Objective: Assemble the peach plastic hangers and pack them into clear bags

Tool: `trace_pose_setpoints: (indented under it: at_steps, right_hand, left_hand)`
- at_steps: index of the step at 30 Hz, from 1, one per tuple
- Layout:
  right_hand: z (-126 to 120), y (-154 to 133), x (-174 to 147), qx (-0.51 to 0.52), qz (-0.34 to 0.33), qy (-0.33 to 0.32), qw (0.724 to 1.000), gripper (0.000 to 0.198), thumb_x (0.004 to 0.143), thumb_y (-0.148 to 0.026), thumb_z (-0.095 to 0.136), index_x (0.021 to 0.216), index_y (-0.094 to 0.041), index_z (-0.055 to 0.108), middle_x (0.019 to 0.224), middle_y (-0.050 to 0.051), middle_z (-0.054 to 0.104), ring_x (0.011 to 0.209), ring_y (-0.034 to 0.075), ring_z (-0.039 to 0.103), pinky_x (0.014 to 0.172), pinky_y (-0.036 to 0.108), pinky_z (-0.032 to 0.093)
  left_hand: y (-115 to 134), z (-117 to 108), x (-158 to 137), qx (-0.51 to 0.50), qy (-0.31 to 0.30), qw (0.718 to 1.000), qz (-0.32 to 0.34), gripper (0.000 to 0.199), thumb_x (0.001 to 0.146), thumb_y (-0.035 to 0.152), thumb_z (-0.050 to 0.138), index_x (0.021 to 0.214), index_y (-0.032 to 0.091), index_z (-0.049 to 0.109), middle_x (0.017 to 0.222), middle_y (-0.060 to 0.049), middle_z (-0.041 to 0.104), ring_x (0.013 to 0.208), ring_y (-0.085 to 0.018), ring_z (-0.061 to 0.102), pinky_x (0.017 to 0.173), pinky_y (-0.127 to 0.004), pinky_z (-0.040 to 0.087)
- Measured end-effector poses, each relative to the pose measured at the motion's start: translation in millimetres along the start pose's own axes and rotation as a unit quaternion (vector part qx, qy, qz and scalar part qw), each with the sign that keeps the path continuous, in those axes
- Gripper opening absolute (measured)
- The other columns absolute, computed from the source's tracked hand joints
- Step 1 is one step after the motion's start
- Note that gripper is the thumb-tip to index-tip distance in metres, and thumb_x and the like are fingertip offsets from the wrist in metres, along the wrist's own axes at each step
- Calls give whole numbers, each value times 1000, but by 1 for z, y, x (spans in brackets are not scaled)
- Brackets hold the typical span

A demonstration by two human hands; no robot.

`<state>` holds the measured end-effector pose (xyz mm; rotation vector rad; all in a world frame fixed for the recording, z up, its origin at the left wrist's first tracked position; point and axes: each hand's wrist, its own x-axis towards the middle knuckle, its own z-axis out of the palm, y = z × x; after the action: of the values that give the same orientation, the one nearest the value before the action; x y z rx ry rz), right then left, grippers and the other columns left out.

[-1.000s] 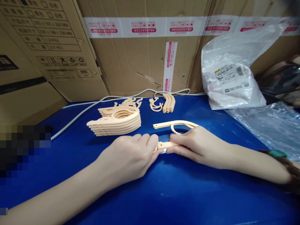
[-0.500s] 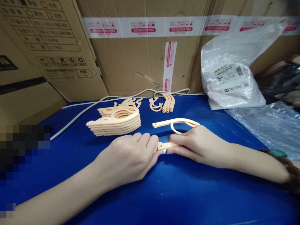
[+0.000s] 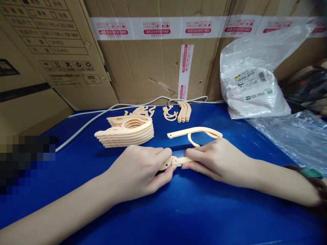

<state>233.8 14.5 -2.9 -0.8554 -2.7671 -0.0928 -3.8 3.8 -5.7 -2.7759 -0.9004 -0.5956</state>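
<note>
My left hand (image 3: 146, 166) is closed, its thumb and fingers pinching a cream plastic hanger piece (image 3: 166, 164) with a small hole near its end. My right hand (image 3: 213, 158) grips a narrow cream hanger arm (image 3: 182, 161) between thumb and fingers. The two pieces meet end to end between my hands; whether they are locked together I cannot tell. Just behind my right hand lies a curved hanger arm with a hook (image 3: 194, 131), partly covered by that hand. Beyond my left hand sits a neat stack of folded hangers (image 3: 127, 134).
Loose hooks (image 3: 170, 114), several curved arms (image 3: 184, 112) and more small pieces (image 3: 140, 111) lie at the back of the blue table (image 3: 173, 214). A grey cable (image 3: 102, 110) runs along the cardboard boxes (image 3: 143, 68). On the right stands a white plastic bag (image 3: 255, 88) beside clear film (image 3: 301, 139).
My left fingers have shifted back and lifted slightly, so more of the hanger piece and its hole shows. My right hand has barely moved and keeps its grip.
</note>
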Motion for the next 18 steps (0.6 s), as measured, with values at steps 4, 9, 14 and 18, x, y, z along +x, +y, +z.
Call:
trace_pose_setpoints:
  at_steps: [4,9,14,18]
  right_hand:
    - [1,-1,-2,-3,1,6,1000,39,103,-38,35,74,-19,53,57,-3,55,46,12,48,49,28,24]
    - [2,-1,-2,-7,-3,8,1000,39,103,-38,35,75,-19,53,56,-3,54,45,11,47,49,28,22]
    - [0,-2,-2,-8,3,-1,1000,39,103,-38,35,74,-19,53,57,-3,54,46,11,47,49,27,22]
    - [0,-2,-1,-11,2,-7,1000,38,103,-37,35,75,-19,53,58,-3,55,47,11,49,49,27,23]
  left_hand:
    - [0,0,1,-15,0,1000,-4,23,92,27,46,71,20,44,54,6,49,45,-11,47,45,-27,19]
    - [1,-3,2,-14,-7,1000,-10,21,90,25,49,69,20,46,53,6,50,44,-10,48,45,-26,19]
    - [3,-4,3,-15,-3,1000,-11,22,89,25,49,68,20,47,53,6,51,44,-11,49,45,-26,19]
    - [3,-2,2,-16,-1,1000,-8,22,89,26,49,68,20,45,52,6,49,44,-10,47,45,-27,18]
